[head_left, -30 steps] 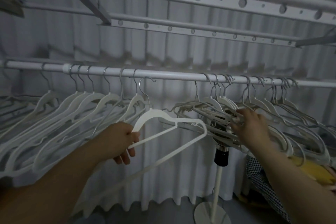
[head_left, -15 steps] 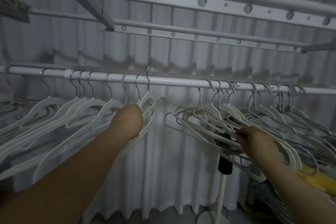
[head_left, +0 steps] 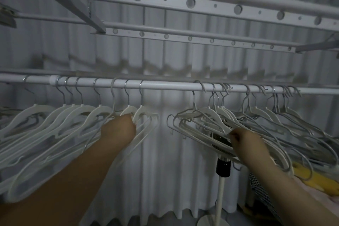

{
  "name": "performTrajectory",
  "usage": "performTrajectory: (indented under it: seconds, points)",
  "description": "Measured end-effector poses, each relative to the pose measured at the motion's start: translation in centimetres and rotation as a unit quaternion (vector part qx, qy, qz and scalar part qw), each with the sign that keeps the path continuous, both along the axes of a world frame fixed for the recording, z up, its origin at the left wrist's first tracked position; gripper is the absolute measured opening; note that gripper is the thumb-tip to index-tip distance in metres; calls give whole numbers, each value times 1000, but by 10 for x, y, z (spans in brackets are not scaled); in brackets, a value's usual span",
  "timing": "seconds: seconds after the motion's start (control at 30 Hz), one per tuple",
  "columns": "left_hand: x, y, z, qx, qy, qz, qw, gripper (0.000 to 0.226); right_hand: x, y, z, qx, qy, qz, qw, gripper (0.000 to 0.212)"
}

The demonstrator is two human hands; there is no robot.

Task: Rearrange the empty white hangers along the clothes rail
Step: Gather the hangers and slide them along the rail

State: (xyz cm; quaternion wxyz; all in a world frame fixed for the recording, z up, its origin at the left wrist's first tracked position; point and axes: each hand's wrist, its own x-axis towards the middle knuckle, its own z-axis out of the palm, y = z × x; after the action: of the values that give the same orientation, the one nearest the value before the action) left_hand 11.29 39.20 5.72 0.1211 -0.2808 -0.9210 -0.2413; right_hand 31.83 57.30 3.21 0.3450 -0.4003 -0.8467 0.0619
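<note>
The white clothes rail [head_left: 170, 85] runs level from left to right across the room, and the empty white hangers sit on it in two bunches with a bare stretch of rail between them. The left bunch of hangers [head_left: 55, 121] hangs by metal hooks, bodies turned across the rail so the long arms slope down toward the near left. The right bunch of hangers [head_left: 260, 115] is packed tighter, several hooks touching, and its arms sweep down toward the near right, overlapping one another.

The left hand [head_left: 117, 131] is up against the last hanger [head_left: 145, 113] of the left bunch, just under its shoulder. Its fingers are out of sight behind the hangers, so I cannot tell whether it grips or only pushes. The right hand [head_left: 246, 142] has its fingers curled and pinches an arm at the near-left edge of the right bunch.

Right behind that hand stands a white pole [head_left: 221, 191] with a black collar [head_left: 222, 168], on a round base [head_left: 211, 222] on the floor. Something dark at its top is half hidden by the hangers. A pale pleated curtain [head_left: 165, 170] covers the far wall. Overhead hangs a drying rack [head_left: 183, 2] of bars with round holes. At the near right, below the hangers, lie something yellow [head_left: 320, 180] and a checked cloth [head_left: 256, 187]
</note>
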Motion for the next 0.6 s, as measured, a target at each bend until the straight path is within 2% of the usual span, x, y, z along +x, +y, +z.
performTrajectory:
  seconds: [0.13, 0.23, 0.43, 0.6]
  points:
    - [8, -9, -5, 90, 78, -50, 992, 33, -17, 3, 7, -16, 28, 18, 999, 28]
    - [27, -18, -12, 135, 105, -90, 981, 33, -30, 3, 17, -19, 17, 39, 999, 29]
    - [64, -38, -37, 177, 78, -113, 975, 26, -48, 9, 30, -50, -56, 81, 994, 27]
    - [76, -49, -56, 183, 18, -134, 974, 21, -24, 2, 16, -83, -78, 131, 985, 28]
